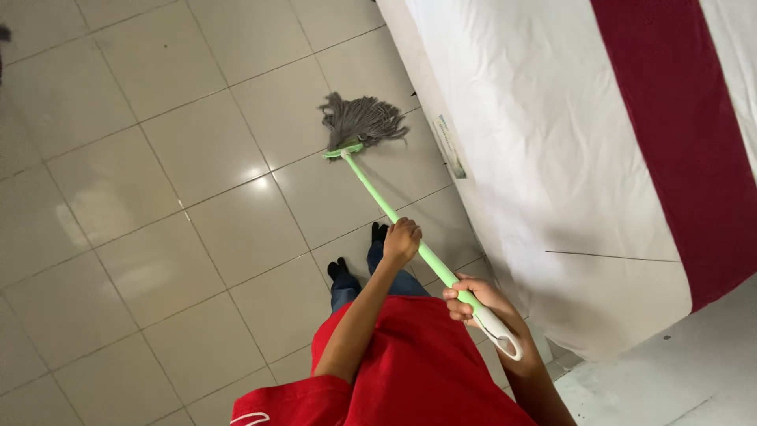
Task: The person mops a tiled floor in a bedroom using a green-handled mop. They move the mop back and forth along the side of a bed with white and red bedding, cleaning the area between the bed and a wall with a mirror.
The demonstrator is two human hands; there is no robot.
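Observation:
I hold a mop with a light green handle (378, 197) in both hands. My left hand (401, 241) grips the handle about midway along. My right hand (473, 300) grips it near the top, just below the white end cap (501, 334). The grey string mop head (361, 120) rests on the tiled floor (158, 197), close to the side of a bed. My red shirt, blue jeans and dark shoes (359, 252) show below my arms.
A bed with a white sheet (536, 142) and a dark red stripe (678, 134) fills the right side; its mattress edge carries a small label. Glossy pale floor tiles stretch to the left and reflect light.

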